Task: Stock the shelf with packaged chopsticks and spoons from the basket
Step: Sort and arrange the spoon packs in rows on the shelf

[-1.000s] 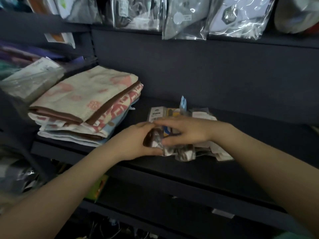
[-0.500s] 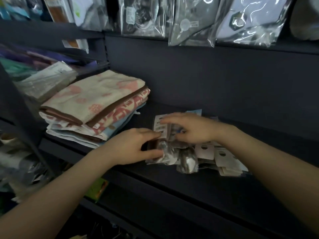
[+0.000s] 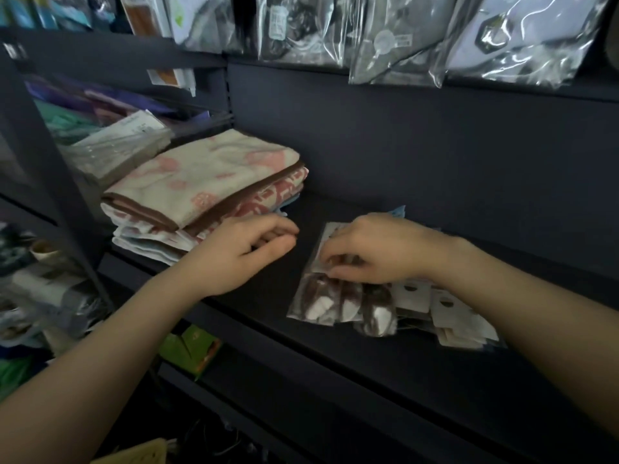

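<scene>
While our right hand (image 3: 375, 249) is lying on top of the packaged spoons (image 3: 341, 301), its fingers (image 3: 338, 261) are curling down and pinching the upper part of a clear packet; we cannot tell how firmly it is gripping; the pile is sitting on the dark shelf (image 3: 418, 356), right of centre, with the brown spoon bowls pointing toward the front edge; more packets with white header cards (image 3: 450, 311) are fanning out to the right of it, partly tucked under our wrist; whether any of those are chopsticks, we cannot tell; our left hand (image 3: 241, 254) is hovering just left of the pile, apart from it, fingers loosely curled and holding nothing; behind that hand a stack of folded towels (image 3: 204, 185) is resting on the same shelf, cream and pink with a brown band; clear-wrapped goods (image 3: 117, 145) are lying further left on the neighbouring shelf; above us, glossy plastic bags (image 3: 402, 41) are hanging along the upper shelf.
</scene>
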Tool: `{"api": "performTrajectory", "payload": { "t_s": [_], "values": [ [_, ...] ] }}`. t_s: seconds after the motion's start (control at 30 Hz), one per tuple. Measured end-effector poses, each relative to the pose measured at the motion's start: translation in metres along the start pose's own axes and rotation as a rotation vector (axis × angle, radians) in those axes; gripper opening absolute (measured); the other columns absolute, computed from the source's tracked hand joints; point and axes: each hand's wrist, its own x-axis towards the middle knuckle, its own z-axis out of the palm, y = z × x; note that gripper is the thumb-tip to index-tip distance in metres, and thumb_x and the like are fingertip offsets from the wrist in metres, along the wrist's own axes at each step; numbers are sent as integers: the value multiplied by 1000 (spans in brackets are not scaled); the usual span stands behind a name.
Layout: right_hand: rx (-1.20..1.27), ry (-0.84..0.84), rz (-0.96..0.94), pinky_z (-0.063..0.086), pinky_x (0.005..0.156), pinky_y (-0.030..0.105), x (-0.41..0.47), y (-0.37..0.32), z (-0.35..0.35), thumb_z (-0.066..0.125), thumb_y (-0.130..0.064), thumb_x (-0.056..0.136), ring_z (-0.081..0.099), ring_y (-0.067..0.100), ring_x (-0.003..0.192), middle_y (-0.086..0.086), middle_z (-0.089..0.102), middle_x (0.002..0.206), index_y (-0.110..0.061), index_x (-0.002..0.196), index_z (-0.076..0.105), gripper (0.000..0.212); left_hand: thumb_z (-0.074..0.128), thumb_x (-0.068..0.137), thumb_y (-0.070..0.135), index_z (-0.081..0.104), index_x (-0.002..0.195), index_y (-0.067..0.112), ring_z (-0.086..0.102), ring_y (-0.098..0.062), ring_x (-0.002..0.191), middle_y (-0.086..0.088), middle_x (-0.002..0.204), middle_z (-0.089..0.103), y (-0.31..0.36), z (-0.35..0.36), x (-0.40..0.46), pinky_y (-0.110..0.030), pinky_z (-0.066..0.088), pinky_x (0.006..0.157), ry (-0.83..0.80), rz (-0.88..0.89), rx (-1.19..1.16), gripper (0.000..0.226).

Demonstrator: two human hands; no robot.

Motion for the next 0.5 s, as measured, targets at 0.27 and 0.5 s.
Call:
{"api": "performTrajectory", "payload": {
  "t_s": [0.27, 0.5],
  "values": [
    [141, -266, -10, 42, 102, 34, 3, 1, 1, 53, -13, 88, 46, 13, 125, -9, 42, 143, -35, 141, 38, 59, 39, 90, 34, 60, 111, 21, 63, 3, 89, 17, 97, 63, 1, 4, 14, -7, 46, 75, 18, 25, -37, 33],
    [203, 185, -18, 47, 88, 29, -9, 13, -12, 45, -19, 88, 60, 13, 96, -3, 67, 104, -16, 108, 70, 32, 34, 89, 31, 57, 101, 33, 63, 0, 89, 13, 100, 64, 0, 9, 16, -14, 50, 75, 18, -35, -221, 26]
  ]
}}
